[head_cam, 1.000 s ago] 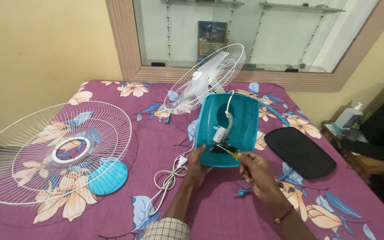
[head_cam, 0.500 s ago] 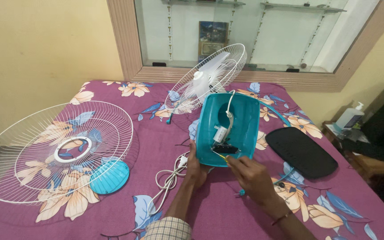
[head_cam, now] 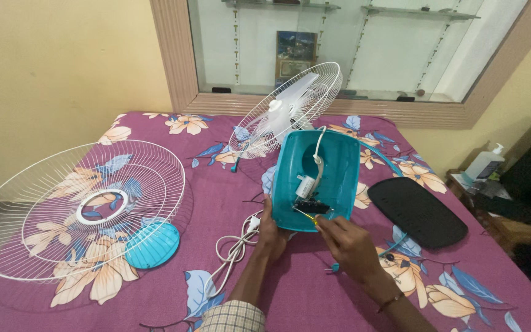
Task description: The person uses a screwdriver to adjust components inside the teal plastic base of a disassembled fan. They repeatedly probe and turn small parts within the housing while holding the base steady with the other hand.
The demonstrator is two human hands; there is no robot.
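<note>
Teal fan base (head_cam: 339,161) sits just past both hands. Right hand (head_cam: 350,245) pinches a yellow screwdriver (head_cam: 304,216), tip pointing up-left into it. Left hand (head_cam: 273,233) grips its near edge.

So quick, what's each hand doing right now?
Left hand: gripping the lower edge of the teal fan base, steadying it.
Right hand: closed on a yellow-handled screwdriver, its tip inside the base.

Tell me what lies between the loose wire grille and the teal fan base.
Head view: a white power cord coiled on the floral bedsheet, plus a round teal cap.
</note>
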